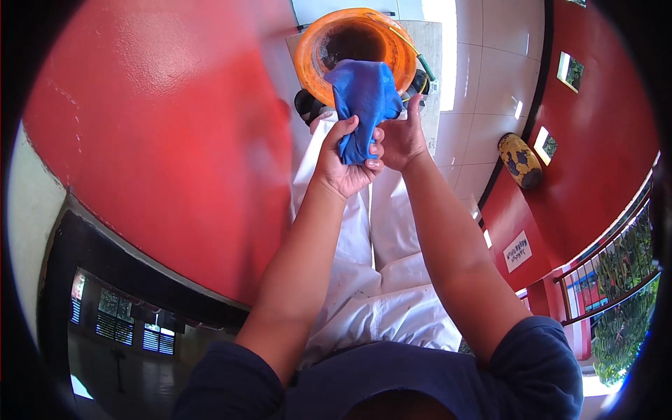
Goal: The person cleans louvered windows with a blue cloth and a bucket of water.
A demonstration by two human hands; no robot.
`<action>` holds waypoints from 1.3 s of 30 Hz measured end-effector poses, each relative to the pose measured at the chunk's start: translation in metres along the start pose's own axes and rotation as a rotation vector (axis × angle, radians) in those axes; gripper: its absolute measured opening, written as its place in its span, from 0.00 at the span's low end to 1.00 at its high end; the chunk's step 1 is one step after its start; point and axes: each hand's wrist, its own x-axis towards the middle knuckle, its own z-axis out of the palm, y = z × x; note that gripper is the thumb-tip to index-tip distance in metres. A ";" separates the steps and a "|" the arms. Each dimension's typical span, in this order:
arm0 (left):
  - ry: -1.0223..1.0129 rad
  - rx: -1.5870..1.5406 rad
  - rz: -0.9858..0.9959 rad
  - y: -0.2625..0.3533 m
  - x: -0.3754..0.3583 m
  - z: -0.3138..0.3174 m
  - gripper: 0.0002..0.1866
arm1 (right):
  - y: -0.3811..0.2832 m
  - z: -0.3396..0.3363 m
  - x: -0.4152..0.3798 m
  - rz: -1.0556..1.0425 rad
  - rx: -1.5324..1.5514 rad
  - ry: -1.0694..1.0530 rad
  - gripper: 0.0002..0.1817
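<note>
In the head view, the left hand [348, 155] is closed around the lower end of the bunched blue cloth [369, 92], which extends forward of it across the near side of the orange bucket [306, 59]; the right hand [406, 142] is just beside, thumb spread, its fingers too hidden to tell whether they hold anything. The step seems to be gathering the cloth, and the next move probably calls for a steady left grip.

Glossy red-painted wall [161, 126] shuts off left side. Room to pass on right, over pale tiled floor [472, 91]. Round orange plastic tub [306, 66] ahead, mouth partly screened by crumpled blue cloth [367, 91].
</note>
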 end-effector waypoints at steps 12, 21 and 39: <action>-0.308 -0.321 -0.110 -0.068 -0.051 0.013 0.38 | -0.017 0.082 -0.005 -0.332 -0.075 -0.516 0.45; 0.423 0.491 -0.096 -0.020 -0.034 0.043 0.17 | -0.032 0.095 0.012 -0.316 -0.609 0.187 0.15; 0.914 1.481 -0.033 0.002 0.017 0.068 0.12 | -0.048 0.053 0.113 -0.437 -1.075 0.557 0.16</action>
